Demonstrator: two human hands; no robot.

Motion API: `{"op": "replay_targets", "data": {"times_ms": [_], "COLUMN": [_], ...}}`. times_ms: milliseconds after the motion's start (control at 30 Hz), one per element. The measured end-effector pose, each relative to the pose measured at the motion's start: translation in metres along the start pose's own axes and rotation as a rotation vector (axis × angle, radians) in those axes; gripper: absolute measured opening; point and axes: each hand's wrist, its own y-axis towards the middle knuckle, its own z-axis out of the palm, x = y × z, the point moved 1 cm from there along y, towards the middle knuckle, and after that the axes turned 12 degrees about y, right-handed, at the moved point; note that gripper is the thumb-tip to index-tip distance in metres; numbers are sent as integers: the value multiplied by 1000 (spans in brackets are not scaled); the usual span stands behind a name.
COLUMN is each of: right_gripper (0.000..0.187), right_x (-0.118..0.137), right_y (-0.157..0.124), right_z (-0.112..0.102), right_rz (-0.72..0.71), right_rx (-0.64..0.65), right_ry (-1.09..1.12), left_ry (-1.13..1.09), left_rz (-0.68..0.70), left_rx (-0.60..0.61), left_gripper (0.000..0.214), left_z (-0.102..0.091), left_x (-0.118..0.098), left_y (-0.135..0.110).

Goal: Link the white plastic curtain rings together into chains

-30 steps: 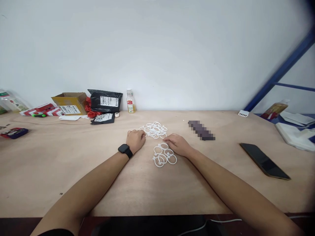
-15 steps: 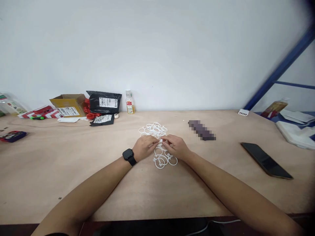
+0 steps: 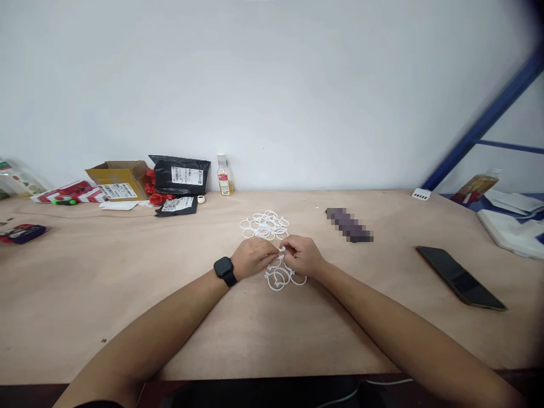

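Observation:
My left hand [image 3: 254,258], with a black watch on its wrist, has its fingers pinched together over the table. My right hand [image 3: 304,255] meets it fingertip to fingertip, closed as well. Between them a small white part of a plastic ring [image 3: 283,249] pokes out; the fingers hide the rest of it. Just below the hands lie several white plastic rings with small clip-like ends [image 3: 276,281], partly under my right hand. Beyond my fingertips spreads a larger heap of similar white rings [image 3: 264,225].
A black phone [image 3: 461,277] lies at the right, and a blurred-out dark object [image 3: 348,225] nearer the middle. Along the wall stand a juice bottle [image 3: 225,177], a black parcel bag [image 3: 181,177] and an open cardboard box [image 3: 121,181]. A white power strip [image 3: 420,195] sits back right.
Both hands have shifted slightly toward me, uncovering more of the far heap. The small white part between the fingers has moved a little right and nearer, and my right fingers have curled in more.

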Motion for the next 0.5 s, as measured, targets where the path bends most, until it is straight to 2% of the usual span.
{"op": "replay_targets", "data": {"times_ms": [133, 233, 300, 367, 500], "right_gripper": [24, 27, 28, 29, 28], "right_x": [3, 3, 1, -2, -7], "right_y": [1, 0, -1, -2, -1], "right_z": [-1, -3, -5, -7, -10], "right_rz": [-14, -31, -14, 14, 51], "right_rx": [19, 3, -40, -39, 34], "right_ry": [78, 101, 108, 118, 63], "left_ry": [-10, 1, 24, 67, 199], "left_rz": [74, 37, -61, -214, -509], "left_rx": [-1, -33, -73, -103, -30], "left_gripper": [26, 23, 22, 21, 16], "left_z": [-3, -3, -3, -2, 2], "left_x": [-7, -6, 2, 14, 37], "left_y": [-2, -3, -2, -3, -7]}}
